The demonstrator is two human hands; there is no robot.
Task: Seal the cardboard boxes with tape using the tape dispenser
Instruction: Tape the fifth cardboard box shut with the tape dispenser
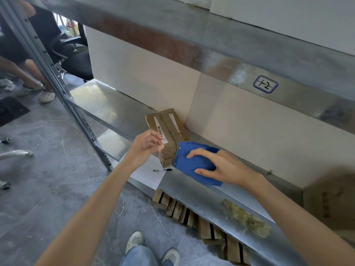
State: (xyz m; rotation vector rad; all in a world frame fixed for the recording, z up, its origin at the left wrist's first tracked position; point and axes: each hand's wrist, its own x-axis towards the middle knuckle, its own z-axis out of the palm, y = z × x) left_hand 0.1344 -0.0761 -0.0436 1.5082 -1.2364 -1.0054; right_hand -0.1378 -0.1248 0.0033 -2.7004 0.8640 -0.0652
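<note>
One cardboard box lies on the metal shelf. At the box's near end, the right hand has its grip wrapped round the blue tape dispenser, right against the box. The left hand is at the box's near left corner, fingers curled; whether its grip holds anything, I cannot tell. The box looks light and stiff, so steady it by its sides.
</note>
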